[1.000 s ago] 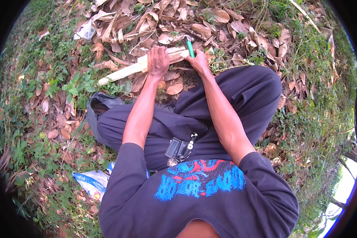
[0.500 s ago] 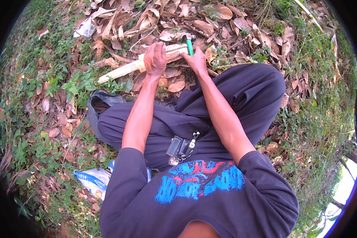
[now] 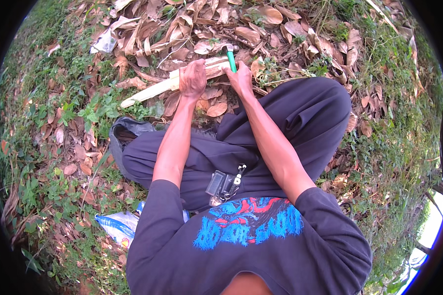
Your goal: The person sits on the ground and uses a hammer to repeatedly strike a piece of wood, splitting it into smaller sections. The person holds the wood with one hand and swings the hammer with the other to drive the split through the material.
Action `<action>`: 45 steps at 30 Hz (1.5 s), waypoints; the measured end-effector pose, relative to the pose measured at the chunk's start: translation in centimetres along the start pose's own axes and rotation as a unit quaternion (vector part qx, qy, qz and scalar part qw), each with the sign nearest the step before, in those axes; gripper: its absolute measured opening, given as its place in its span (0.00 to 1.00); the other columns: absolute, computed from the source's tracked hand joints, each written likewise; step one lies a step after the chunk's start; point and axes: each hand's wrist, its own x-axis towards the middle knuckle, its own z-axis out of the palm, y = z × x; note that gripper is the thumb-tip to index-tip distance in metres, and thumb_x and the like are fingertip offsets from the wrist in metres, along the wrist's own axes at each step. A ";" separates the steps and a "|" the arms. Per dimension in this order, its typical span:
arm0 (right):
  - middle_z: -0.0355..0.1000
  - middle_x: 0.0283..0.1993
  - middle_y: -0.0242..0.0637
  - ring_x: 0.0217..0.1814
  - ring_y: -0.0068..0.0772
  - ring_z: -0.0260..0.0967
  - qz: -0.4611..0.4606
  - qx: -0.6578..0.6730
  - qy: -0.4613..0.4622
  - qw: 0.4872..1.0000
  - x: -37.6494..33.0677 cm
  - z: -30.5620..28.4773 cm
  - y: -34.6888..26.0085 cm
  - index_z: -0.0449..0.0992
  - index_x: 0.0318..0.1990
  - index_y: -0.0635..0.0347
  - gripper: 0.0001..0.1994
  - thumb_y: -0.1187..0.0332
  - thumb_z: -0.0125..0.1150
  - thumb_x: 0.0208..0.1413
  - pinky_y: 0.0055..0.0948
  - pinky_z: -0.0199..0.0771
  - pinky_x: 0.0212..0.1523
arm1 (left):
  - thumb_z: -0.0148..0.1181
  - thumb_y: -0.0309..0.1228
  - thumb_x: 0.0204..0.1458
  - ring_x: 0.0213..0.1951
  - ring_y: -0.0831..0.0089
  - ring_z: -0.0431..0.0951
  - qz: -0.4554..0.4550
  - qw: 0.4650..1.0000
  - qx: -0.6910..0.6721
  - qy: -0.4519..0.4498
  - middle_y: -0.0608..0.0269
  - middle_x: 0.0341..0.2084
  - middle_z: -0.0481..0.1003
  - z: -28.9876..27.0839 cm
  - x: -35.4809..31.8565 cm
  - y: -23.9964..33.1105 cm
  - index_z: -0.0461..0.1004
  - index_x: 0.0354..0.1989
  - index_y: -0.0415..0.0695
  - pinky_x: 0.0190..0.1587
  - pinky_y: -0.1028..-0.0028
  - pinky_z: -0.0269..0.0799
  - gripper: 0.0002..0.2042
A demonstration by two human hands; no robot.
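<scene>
A long, pale piece of wood (image 3: 150, 93) lies slantwise on the leafy ground in front of my crossed legs, with its narrow end toward the left. My left hand (image 3: 192, 78) is closed over its middle, knuckles up, and hides that part of it. Just to the right, my right hand (image 3: 240, 77) is wrapped round the green handle of a small hammer (image 3: 232, 58). The hammer's metal head points away from me, close beside the wood's far right end. My right thumb is near the wood; whether it touches cannot be made out.
Dry brown leaves (image 3: 182, 27) are heaped beyond the wood. A pale scrap (image 3: 105, 43) lies at the far left. Beside my left leg are a dark bag-like item (image 3: 117, 142) and a white-and-blue plastic bag (image 3: 120, 224). Small devices (image 3: 222, 184) rest at my lap.
My left hand has curled its fingers more tightly and shifted slightly nearer. My right hand and the hammer have moved a little left and toward me, with the handle more upright.
</scene>
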 end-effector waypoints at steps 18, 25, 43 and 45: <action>0.79 0.42 0.56 0.46 0.54 0.77 -0.070 0.013 0.036 0.997 4.2 2.3 -1.0 0.78 0.44 0.68 0.23 0.56 0.72 0.52 0.43 0.74 0.50 | 0.56 0.26 0.60 0.40 0.58 0.82 -0.057 0.996 -0.032 0.066 0.54 0.38 0.80 0.5 3.7 -1.9 0.68 0.55 0.46 0.48 0.60 0.70 0.15; 0.75 0.41 0.59 0.45 0.59 0.75 -0.058 0.021 0.021 0.998 3.5 1.8 -1.2 0.75 0.41 0.71 0.20 0.60 0.72 0.53 0.49 0.72 0.48 | 0.49 0.20 0.60 0.43 0.55 0.82 -0.089 0.986 -0.105 0.090 0.51 0.43 0.81 -0.4 3.6 -2.3 0.66 0.56 0.41 0.48 0.58 0.70 0.16; 0.77 0.39 0.54 0.44 0.54 0.76 -0.057 0.024 0.011 0.998 3.6 2.3 -1.3 0.76 0.43 0.68 0.23 0.56 0.73 0.50 0.47 0.73 0.50 | 0.76 0.32 0.40 0.56 0.52 0.75 -0.305 0.950 -0.058 -0.026 0.49 0.53 0.75 -6.9 -2.5 -5.7 0.64 0.59 0.42 0.61 0.57 0.64 0.36; 0.79 0.39 0.52 0.43 0.50 0.77 -0.028 0.030 -0.006 0.999 3.6 2.1 -1.3 0.77 0.45 0.67 0.24 0.54 0.73 0.51 0.43 0.74 0.49 | 0.76 0.33 0.39 0.56 0.53 0.75 -0.314 0.947 -0.061 -0.024 0.51 0.53 0.75 -6.8 -3.3 -6.6 0.65 0.59 0.44 0.61 0.56 0.60 0.36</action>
